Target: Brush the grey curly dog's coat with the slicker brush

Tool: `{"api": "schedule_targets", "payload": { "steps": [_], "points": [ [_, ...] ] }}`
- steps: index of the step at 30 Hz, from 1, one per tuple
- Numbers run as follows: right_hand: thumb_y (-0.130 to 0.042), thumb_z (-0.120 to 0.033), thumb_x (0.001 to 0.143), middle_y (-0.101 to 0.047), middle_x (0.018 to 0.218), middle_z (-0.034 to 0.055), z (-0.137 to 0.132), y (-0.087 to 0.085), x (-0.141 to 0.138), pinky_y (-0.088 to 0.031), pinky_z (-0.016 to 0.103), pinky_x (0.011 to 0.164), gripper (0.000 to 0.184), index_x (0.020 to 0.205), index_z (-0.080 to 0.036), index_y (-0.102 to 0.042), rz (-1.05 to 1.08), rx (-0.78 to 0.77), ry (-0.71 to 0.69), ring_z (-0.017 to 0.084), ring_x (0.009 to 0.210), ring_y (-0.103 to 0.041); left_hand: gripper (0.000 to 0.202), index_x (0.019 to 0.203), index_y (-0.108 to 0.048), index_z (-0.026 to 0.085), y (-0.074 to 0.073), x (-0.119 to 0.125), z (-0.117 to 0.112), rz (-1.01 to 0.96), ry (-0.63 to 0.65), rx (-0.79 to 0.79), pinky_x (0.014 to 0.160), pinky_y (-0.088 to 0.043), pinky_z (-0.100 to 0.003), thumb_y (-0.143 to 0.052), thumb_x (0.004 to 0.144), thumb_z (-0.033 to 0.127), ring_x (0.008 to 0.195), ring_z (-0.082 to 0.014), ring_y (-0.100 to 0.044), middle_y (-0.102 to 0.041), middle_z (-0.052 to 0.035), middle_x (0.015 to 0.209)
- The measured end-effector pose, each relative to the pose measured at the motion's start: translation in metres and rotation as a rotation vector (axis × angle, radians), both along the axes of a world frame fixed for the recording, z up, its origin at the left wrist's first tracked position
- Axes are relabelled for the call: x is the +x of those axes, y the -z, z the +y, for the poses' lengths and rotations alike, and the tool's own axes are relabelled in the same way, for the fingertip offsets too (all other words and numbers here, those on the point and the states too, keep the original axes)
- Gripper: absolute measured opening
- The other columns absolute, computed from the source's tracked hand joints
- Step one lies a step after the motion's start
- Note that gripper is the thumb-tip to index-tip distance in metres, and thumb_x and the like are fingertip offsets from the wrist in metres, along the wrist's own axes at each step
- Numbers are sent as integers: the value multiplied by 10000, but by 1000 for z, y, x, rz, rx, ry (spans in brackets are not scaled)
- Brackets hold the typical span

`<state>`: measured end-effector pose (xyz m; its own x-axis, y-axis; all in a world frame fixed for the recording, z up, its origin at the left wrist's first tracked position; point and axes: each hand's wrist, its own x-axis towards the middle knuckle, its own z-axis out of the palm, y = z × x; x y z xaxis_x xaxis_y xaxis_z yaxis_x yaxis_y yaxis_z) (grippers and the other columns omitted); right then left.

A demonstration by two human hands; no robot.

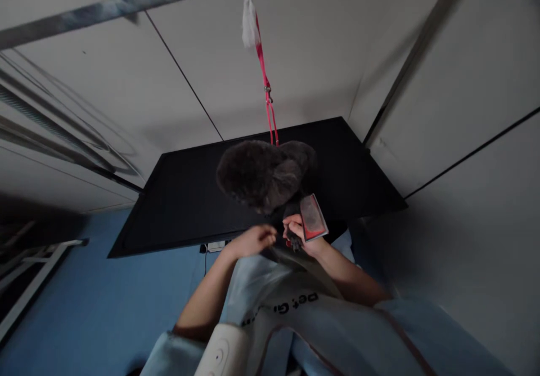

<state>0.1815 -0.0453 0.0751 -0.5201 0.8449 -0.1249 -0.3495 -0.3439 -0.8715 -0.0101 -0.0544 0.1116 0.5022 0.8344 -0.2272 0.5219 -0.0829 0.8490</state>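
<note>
A dog [265,173] with dark, curly fur is on the black table [185,196]. A slicker brush [313,218] with a red-edged pad is in my right hand [304,240], its pin side facing up. My right fingers are closed round its red handle, and a dark furry paw [294,241] shows at the same hand, partly hidden. To the left of it, close to the table's front edge, my left hand [253,241] has bent, somewhat blurred fingers. Whether anything is in them I cannot make out.
A pink-red leash [262,64] runs from the dog up to a metal bar [126,4], with a white wrapping [250,27] beside it. Pale walls stand behind and at right. A white device [223,350] is near my left arm, above the blue floor [109,291].
</note>
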Motion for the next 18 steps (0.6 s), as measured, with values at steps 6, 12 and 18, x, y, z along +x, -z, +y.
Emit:
{"api": "schedule_targets", "payload": {
  "steps": [6, 12, 18],
  "points": [
    [-713, -459, 701, -572, 754, -2, -1, -9, 30, -484, 248, 481, 329, 870, -208, -585, 79, -105, 55, 126, 615, -576, 265, 879, -702, 181, 28, 22, 105, -138, -507, 255, 1083, -333, -457, -740, 658, 323, 1112, -290, -574, -705, -86, 1048],
    [-704, -450, 692, -613, 769, 9, -1, 28, 64, -460, 215, 491, 351, 869, -178, -570, -217, -184, 364, 100, 567, -593, 375, 904, -705, 116, 11, 62, 129, -339, -368, 216, 1002, -411, -450, -713, 692, 425, 1029, -286, -616, -715, -129, 1015],
    [-607, -502, 786, -460, 496, -75, -15, 18, 59, -215, 185, 356, 344, 821, -165, -543, -334, -108, 0, 45, 348, -354, 588, 915, -700, 116, -9, 69, 129, -495, -383, 10, 848, -482, -343, -714, 618, 623, 892, -248, -640, -726, -102, 896]
  ]
}}
